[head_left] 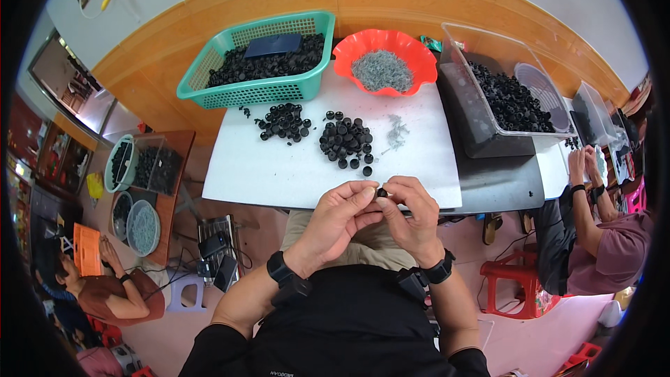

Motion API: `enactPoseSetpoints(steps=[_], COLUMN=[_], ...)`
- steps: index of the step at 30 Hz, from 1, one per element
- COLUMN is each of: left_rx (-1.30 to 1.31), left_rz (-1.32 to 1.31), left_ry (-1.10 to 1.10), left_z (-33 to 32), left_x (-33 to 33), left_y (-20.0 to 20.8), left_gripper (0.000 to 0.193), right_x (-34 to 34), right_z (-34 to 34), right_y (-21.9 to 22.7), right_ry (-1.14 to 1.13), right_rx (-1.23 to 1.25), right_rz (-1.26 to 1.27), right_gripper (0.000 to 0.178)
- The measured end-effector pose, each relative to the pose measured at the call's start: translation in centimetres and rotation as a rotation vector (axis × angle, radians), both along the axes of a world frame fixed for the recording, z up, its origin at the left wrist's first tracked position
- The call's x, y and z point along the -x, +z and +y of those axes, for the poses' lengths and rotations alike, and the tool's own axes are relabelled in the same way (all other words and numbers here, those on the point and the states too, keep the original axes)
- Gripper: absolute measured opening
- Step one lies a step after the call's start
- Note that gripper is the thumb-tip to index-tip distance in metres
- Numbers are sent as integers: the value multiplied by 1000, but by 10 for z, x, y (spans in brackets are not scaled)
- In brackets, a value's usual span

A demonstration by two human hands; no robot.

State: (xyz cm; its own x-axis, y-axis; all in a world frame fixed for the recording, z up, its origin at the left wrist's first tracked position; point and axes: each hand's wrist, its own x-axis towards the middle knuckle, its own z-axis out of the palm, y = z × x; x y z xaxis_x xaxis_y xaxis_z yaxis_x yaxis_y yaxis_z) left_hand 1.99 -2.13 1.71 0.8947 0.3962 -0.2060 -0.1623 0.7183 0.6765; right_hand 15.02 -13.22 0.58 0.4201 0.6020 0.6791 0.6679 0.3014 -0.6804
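Note:
Close to my body, just off the front edge of the white-topped table [279, 185], my left hand [333, 218] and my right hand [413, 220] meet fingertip to fingertip. Both pinch one small black round part [381, 193], mostly covered by the fingers. Beyond them on the white top lies a pile of black round caps [345, 139]. A second pile of black pieces [281, 123] sits to its left. Right of the caps are a few loose translucent grey pieces [398, 132], too small to make out exactly.
At the back stand a green basket [279, 89] of black parts and a red scalloped bowl [421, 63] of grey pieces. A clear plastic bin [481, 108] is at the right. One person [593, 244] works at right, another [125, 293] at left. A red stool [513, 276] stands right.

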Motion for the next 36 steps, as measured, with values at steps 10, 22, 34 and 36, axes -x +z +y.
enactPoseSetpoints(steps=[10, 22, 34, 36], left_rx=[-1190, -1914, -1320, -1063], left_rz=[301, 363, 187, 164], left_ry=[309, 383, 304, 247], left_z=[16, 31, 32, 35], left_x=[-10, -32, -23, -20], left_y=[0, -4, 2, -2], left_gripper=[23, 21, 18, 20], right_x=[-13, -21, -20, -20], right_z=[-5, -9, -9, -9], right_y=[-8, -18, -18, -19], right_ry=[-45, -3, -4, 11], right_rx=[28, 52, 3, -9], right_rz=[107, 230, 365, 401], right_gripper=[22, 17, 15, 14])
